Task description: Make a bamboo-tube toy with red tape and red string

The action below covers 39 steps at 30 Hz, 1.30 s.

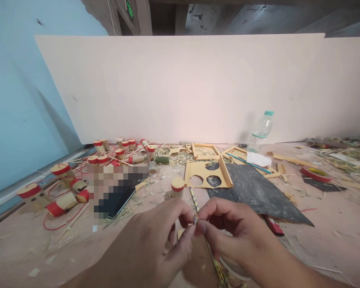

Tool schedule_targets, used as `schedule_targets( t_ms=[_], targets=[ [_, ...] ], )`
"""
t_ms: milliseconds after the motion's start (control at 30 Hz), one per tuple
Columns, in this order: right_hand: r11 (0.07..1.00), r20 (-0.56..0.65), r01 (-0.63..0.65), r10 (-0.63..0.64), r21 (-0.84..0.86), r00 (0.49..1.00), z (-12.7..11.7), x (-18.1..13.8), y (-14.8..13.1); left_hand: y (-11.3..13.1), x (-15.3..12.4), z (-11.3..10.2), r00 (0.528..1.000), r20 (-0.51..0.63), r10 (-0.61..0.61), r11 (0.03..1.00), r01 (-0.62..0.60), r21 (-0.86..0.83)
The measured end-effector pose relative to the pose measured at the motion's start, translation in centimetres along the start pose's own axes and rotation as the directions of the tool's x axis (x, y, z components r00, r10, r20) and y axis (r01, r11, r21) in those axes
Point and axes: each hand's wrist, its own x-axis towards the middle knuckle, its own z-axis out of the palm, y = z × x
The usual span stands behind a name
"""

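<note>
My left hand (pixel 165 234) and my right hand (pixel 234 234) meet low in the middle, both pinched, with their fingertips together. Between the tips shows a small pale thing (pixel 195 219), too little of it visible to name. A thin stick with a dark-and-yellow pattern (pixel 193 198) pokes out just beyond the fingertips; whether the fingers grip it, I cannot tell. Just past my left hand stands a short wooden cylinder with a red band (pixel 177 187). A pale board with round holes and raised side strips (pixel 198 166) lies farther back.
Red-banded wooden cylinders (pixel 98 161) with red cords cluster at the left, near a phone-like dark slab (pixel 123 204). A dark sheet (pixel 258 196) lies at the right. Behind it are a plastic bottle (pixel 261 130) and red tape (pixel 316 174). A white panel (pixel 180 88) closes the back.
</note>
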Motion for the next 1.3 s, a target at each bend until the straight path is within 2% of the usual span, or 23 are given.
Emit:
schedule_targets(
  t_ms=[300, 900, 1300],
  targets=[
    [0.991, -0.028, 0.084, -0.087, -0.109, 0.996, 0.1, -0.2, 0.9, -1.3, 0.2, 0.1, 0.987, 0.010, 0.158, 0.983, -0.158, 0.095],
    [0.981, -0.014, 0.099, -0.103, -0.166, 0.995, 0.0, -0.3, 0.7, -1.3, 0.1, 0.2, 0.977, -0.025, 0.210, 0.969, -0.205, 0.137],
    [0.970, -0.058, 0.114, -0.130, -0.217, 0.990, 0.4, -0.2, 0.7, -1.4, 0.1, 0.2, 0.968, -0.046, 0.246, 0.960, -0.237, 0.147]
  ],
)
